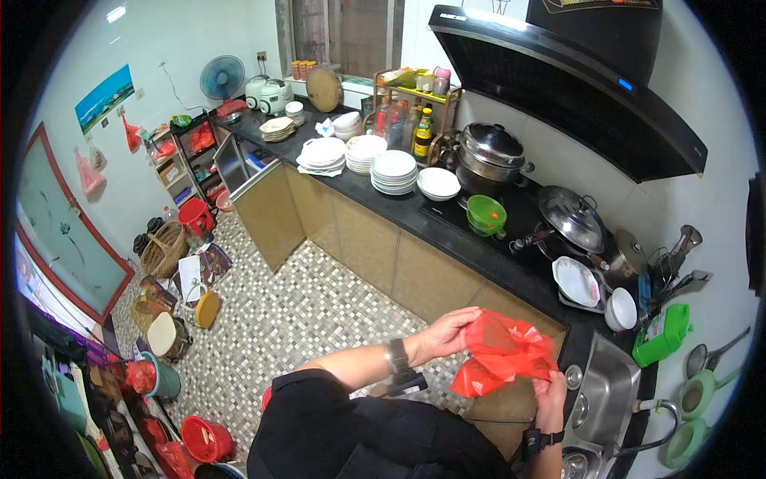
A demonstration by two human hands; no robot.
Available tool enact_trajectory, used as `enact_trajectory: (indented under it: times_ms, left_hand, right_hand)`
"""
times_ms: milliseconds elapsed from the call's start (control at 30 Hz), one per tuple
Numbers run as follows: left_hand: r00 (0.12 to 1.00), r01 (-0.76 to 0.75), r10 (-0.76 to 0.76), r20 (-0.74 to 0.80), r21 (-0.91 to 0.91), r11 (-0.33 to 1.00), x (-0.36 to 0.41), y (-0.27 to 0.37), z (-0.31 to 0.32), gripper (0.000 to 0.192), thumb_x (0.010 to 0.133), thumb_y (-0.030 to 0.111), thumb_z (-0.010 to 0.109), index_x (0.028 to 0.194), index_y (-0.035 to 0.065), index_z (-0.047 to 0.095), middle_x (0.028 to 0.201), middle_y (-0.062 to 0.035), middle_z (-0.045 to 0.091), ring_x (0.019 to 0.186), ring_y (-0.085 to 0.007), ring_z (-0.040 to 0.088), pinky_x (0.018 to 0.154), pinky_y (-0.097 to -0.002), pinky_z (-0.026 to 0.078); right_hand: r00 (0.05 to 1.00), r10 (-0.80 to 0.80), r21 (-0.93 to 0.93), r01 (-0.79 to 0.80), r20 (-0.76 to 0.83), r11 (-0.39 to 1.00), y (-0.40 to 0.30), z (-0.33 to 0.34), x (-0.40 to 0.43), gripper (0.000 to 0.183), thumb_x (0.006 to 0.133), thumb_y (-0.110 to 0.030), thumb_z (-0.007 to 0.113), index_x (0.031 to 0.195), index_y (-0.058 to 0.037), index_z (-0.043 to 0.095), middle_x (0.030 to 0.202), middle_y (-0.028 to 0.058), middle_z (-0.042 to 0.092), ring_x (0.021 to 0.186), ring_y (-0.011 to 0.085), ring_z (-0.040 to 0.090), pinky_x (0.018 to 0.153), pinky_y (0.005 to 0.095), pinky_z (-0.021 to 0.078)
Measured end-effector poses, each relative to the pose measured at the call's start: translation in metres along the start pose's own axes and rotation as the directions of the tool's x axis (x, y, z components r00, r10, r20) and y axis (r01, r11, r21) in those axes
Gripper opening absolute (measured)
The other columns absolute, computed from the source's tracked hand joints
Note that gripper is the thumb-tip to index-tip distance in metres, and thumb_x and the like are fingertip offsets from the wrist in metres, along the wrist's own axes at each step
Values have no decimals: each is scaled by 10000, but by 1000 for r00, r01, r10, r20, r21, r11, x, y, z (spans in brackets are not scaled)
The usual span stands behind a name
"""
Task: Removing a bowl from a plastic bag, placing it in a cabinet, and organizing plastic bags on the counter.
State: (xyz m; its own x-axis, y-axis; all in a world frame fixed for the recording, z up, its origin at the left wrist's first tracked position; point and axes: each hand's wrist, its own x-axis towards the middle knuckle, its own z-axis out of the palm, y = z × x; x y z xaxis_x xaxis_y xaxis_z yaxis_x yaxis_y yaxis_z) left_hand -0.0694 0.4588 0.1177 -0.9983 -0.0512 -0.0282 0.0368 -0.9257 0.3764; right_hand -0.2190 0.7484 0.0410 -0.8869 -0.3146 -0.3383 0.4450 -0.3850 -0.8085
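A red plastic bag (502, 347) is stretched between my two hands, in front of the lower cabinets and beside the sink. My left hand (450, 333) grips its upper left edge, with a watch strap on that wrist. On the bag's right side, my right hand (549, 386) pinches the edge near the sink's corner; a black band is on this wrist. Whether anything is inside the bag cannot be told. Close by on the counter are a white oval dish (575, 281) and a white bowl (620, 309).
Right of me lies a stainless steel sink (610, 383) with a faucet. Stacked white plates (394, 172), a green lidded bowl (486, 214) and a wok (571, 218) stand along the black counter. One cabinet door (269, 215) stands ajar. Buckets and a wicker basket (163, 248) are on the floor at left.
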Motion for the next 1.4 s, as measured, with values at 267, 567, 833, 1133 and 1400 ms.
enact_trajectory:
  times_ms: [267, 567, 833, 1133, 1400]
  left_hand:
    - [994, -100, 107, -3, 344, 934, -30, 47, -87, 295, 925, 279, 551, 1075, 26, 519, 1001, -80, 584, 892, -168, 593, 813, -319, 495]
    - [974, -145, 165, 157, 986, -88, -20, 63, -44, 785, 738, 409, 733, 1330, 48, 365, 1120, -177, 512, 1043, -279, 520, 879, -371, 438]
    - [802, -101, 563, 199, 975, -200, -31, 138, -110, 259, 792, 33, 528, 1042, 32, 599, 871, -155, 569, 831, -314, 575, 734, -385, 463]
    - [685, -173, 713, -153, 916, 362, -78, 200, -149, 218, 840, 57, 500, 1033, 13, 593, 1013, -159, 616, 941, -290, 600, 836, -368, 471]
    - [813, 172, 578, 70, 920, -353, -120, 261, -147, 323, 797, 279, 672, 1040, 74, 615, 897, -116, 636, 839, -286, 623, 731, -362, 489]
  right_hand:
    - [999, 39, 40, -38, -30, 998, -14, -39, 67, 210, 927, -181, 392, 997, -72, 558, 916, 86, 637, 696, 173, 624, 485, 262, 498]
    - [880, 123, -549, 172, 458, 818, 52, 205, 29, 100, 904, -93, 461, 925, -57, 551, 792, 10, 558, 698, 94, 554, 626, 247, 481]
    - [705, 233, -617, 354, 669, 703, 56, 353, 25, 66, 837, -55, 539, 782, -25, 563, 692, -14, 552, 599, 36, 476, 537, 201, 391]
    - [499, 400, -599, 780, 769, 178, 60, 392, 54, 222, 700, -196, 758, 832, -62, 641, 589, -28, 479, 577, 67, 473, 537, 253, 408]
    - [391, 507, -596, 727, 768, 341, 101, 440, 123, 336, 679, -248, 788, 929, -76, 642, 623, -8, 513, 588, 93, 490, 562, 263, 425]
